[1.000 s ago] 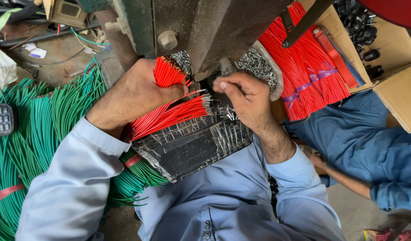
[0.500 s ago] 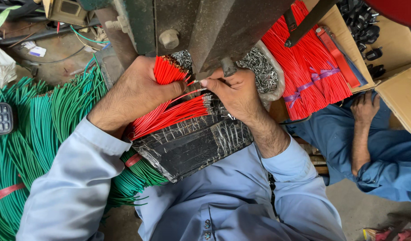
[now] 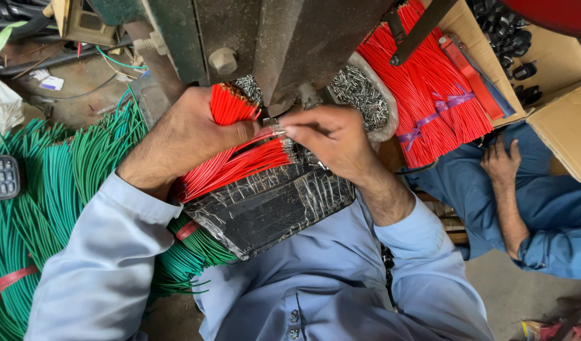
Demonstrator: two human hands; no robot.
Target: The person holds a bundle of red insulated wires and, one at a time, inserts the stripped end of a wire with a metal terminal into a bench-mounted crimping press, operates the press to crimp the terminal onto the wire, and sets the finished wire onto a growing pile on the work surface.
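Right hand (image 3: pixel 331 136) moved back from dark metal press (image 3: pixel 284 50), now pinching thin red cut wire (image 3: pixel 265 134); left hand (image 3: pixel 189 136) clamped round red wire bundle (image 3: pixel 230 167). Co-worker's hand (image 3: pixel 502 161) resting nearby.

Smooth, glossy plastic insulation is seen on the red wires (image 3: pixel 230 165) and the green wires (image 3: pixel 44 189). The black pad (image 3: pixel 271 205) is wrapped in shiny, creased tape. Dull, worn painted metal is shown by the machine body (image 3: pixel 252 38). Bright metal terminals (image 3: pixel 360 95) are heaped beside a matt cardboard box (image 3: pixel 565 120).
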